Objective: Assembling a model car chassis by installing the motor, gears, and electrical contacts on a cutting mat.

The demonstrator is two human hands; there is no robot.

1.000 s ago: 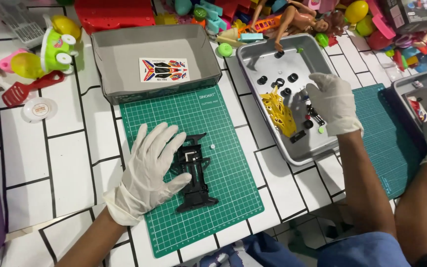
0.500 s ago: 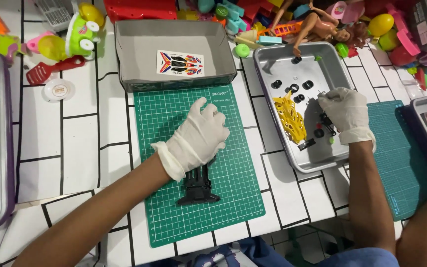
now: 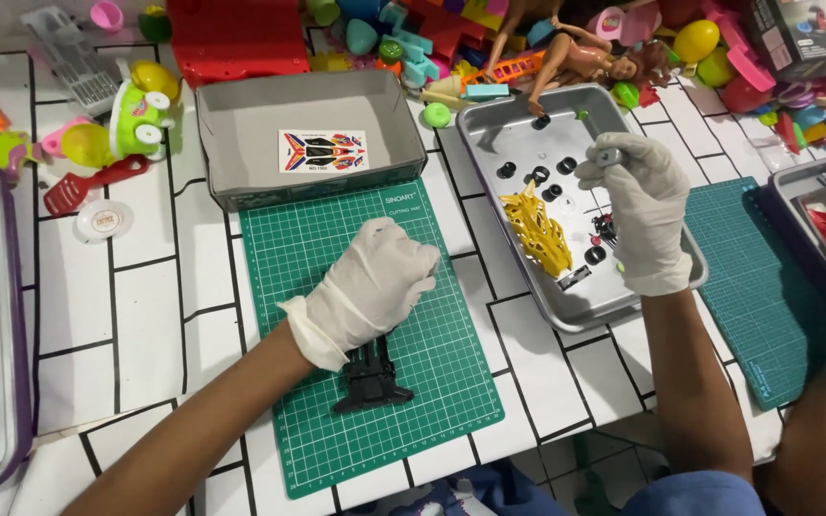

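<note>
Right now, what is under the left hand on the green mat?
A black toy car frame lies on the green mat; its rear end sticks out below the gloved left hand. The front part is covered by the hand and cannot be seen.
</note>
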